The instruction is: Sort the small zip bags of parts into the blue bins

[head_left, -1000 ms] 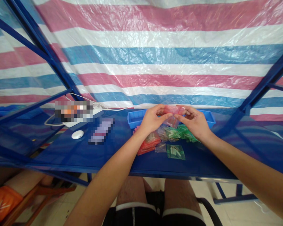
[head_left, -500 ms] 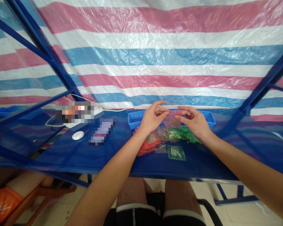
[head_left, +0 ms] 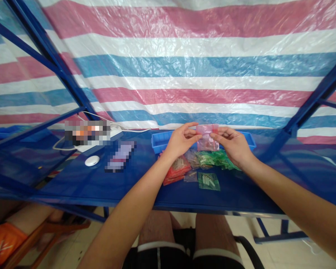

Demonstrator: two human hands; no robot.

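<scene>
A small pink see-through plastic bag point(head_left: 208, 144) is stretched between my two hands, above the table. My left hand point(head_left: 182, 138) pinches its left edge between thumb and fingers. On its right side, my right hand point(head_left: 232, 144) grips it with the thumb over its front. Something small shows faintly in the bag, too unclear to name. Just below lie a stack of red bags point(head_left: 177, 171), clear bags point(head_left: 190, 176) and a heap of green bags point(head_left: 221, 160). One green bag point(head_left: 209, 181) with white and metal pieces inside lies apart, nearer the front edge.
Behind my hands stands a blue plastic tray point(head_left: 161, 140). To the left are a white rounded case point(head_left: 92, 161), a blurred-out phone-shaped item point(head_left: 120, 156) and white cables. Blue frame bars point(head_left: 70, 87) rise on both sides. Another person's leg point(head_left: 30, 220) shows at lower left.
The pink bag has been raised slightly and tilted, so its front face shows more fully. My right thumb has moved a little right and down over it. Both hands keep their hold.
</scene>
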